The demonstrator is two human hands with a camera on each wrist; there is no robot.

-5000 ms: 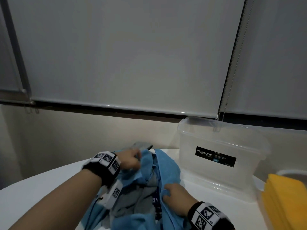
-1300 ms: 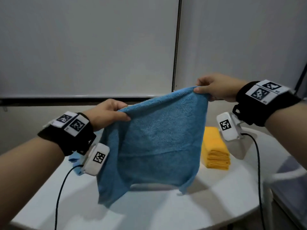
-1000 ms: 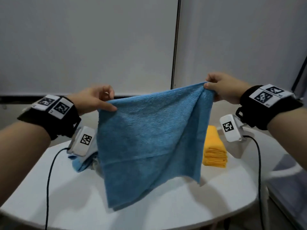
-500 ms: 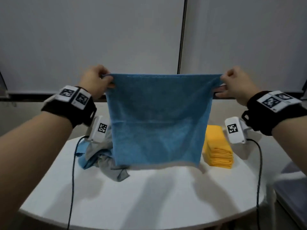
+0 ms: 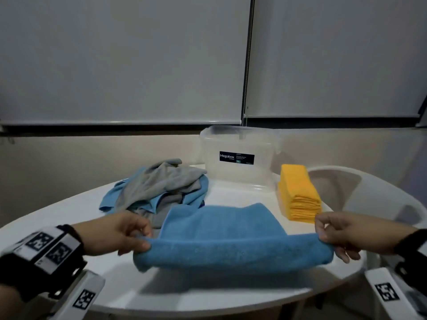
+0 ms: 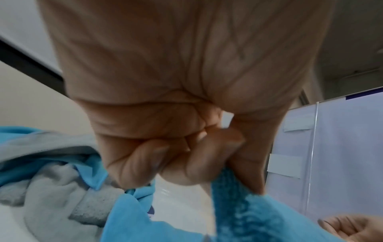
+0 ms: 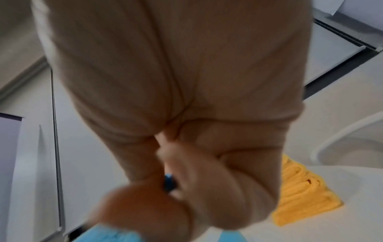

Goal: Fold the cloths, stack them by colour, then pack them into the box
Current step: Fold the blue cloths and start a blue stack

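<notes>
A blue cloth [image 5: 221, 229] lies spread on the white round table [image 5: 69, 211], its far part flat and its near edge lifted. My left hand [image 5: 138, 241] pinches the near left corner, and my right hand [image 5: 328, 236] pinches the near right corner. In the left wrist view the fingers [image 6: 207, 157] curl round the blue cloth [image 6: 238, 209]. In the right wrist view the right hand [image 7: 172, 183] closes on a bit of blue cloth [image 7: 170, 181]. A clear plastic box [image 5: 238, 158] stands at the back. A folded yellow stack [image 5: 298, 195] sits on the right.
A heap of unfolded grey and blue cloths [image 5: 157, 188] lies at the back left of the table, also seen as a heap [image 6: 51, 172] in the left wrist view. A white chair back [image 5: 369, 192] curves behind the yellow stack [image 7: 300, 193]. Closed blinds cover the wall behind.
Both hands have come down from chest height to the table. The blue cloth, hanging taut in the air before, now lies on the table with only its near edge held up.
</notes>
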